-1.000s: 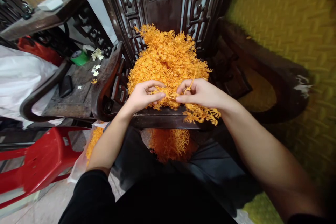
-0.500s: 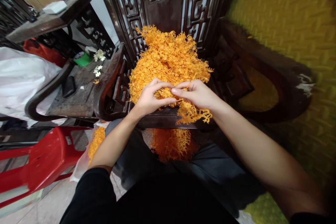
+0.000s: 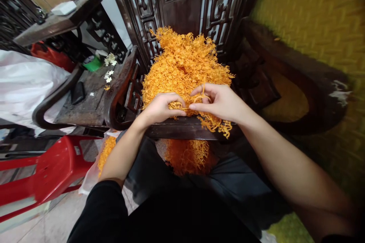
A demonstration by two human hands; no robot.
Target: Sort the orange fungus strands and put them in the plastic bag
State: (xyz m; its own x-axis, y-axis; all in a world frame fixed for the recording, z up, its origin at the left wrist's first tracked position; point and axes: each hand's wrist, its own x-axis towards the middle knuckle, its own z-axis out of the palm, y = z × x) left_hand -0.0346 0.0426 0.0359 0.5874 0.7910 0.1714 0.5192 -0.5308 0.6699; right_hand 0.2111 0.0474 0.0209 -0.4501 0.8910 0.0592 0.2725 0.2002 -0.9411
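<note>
A big heap of frilly orange strands point(image 3: 185, 60) rests on the seat of a dark carved wooden chair point(image 3: 182, 131). At its front edge my left hand point(image 3: 162, 108) is curled round some orange strands, thumb toward the fingertips. Just to the right, my right hand point(image 3: 221, 100) has its fingers bent round other strands, and a loose orange clump hangs below it over the seat edge. A small gap separates the fingertips of both hands. More orange strands point(image 3: 188, 155) lie lower down, between my legs.
At left stand another dark chair with green tape point(image 3: 92, 63), small white flowers point(image 3: 108, 76) and a black object point(image 3: 78, 93), a red plastic stool point(image 3: 57, 167), and a bag of orange strands point(image 3: 106, 153). A curved armrest point(image 3: 322, 83) is at right.
My hands have moved apart from near-touching. The left fingers have closed in more, and the right hand has shifted right with its clump. The view has shifted slightly.
</note>
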